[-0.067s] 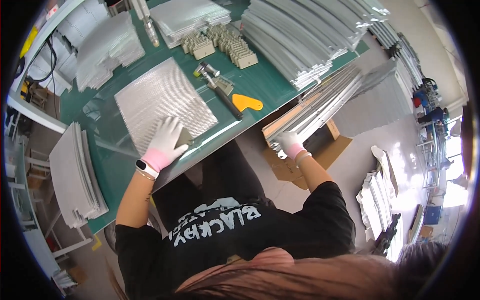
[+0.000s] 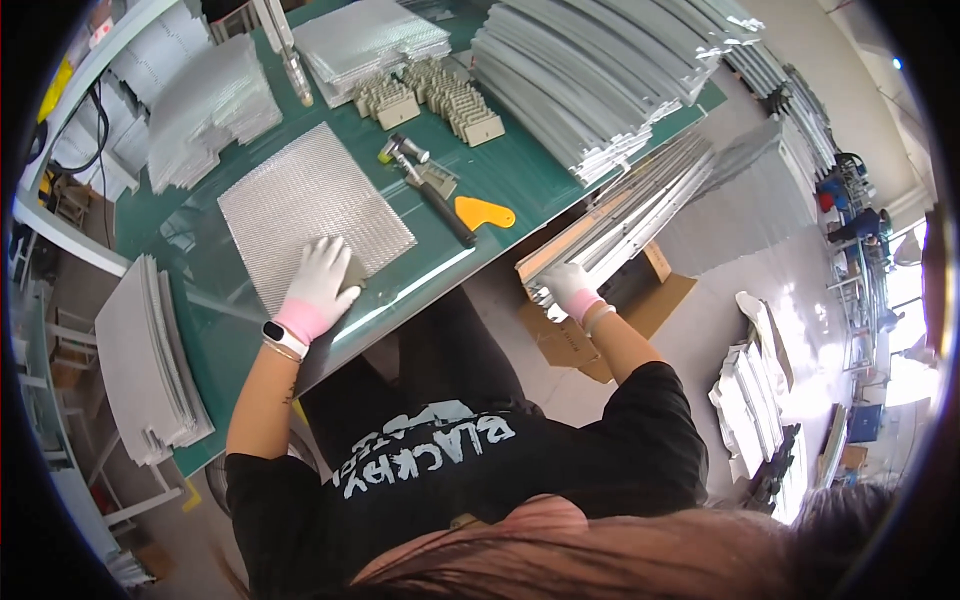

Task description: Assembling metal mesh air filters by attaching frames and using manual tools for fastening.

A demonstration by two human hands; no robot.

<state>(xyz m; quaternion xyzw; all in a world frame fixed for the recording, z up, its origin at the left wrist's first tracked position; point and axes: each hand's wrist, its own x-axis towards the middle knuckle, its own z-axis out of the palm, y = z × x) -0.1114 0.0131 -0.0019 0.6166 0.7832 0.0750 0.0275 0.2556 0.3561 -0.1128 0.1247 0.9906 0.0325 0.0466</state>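
Note:
My left hand [image 2: 321, 278], in a white glove with a pink cuff, lies with fingers stretched out over the near edge of a silvery mesh panel [image 2: 305, 195]. A small grey-beige piece [image 2: 354, 272] shows between its thumb and forefinger, partly covered; whether it is gripped is unclear. Off the table's edge to the right, my right hand [image 2: 571, 289], gloved the same way, is curled at the near end of long metal strips [image 2: 640, 225]. These lie in an open cardboard box [image 2: 657, 308]. Its fingertips are partly hidden among the strip ends.
On the green table [image 2: 200, 330] lie a black-handled hammer [image 2: 445, 208], a yellow scraper [image 2: 485, 212] and rows of beige blocks [image 2: 455, 100]. Stacked mesh panels [image 2: 215, 110] and grey metal panels [image 2: 585, 80] stand farther back. Thin panels [image 2: 140, 350] lean at the left.
The whole view has shifted slightly, so the table and its things sit a little farther left. Both hands keep nearly the same pose and place on the panel and strips.

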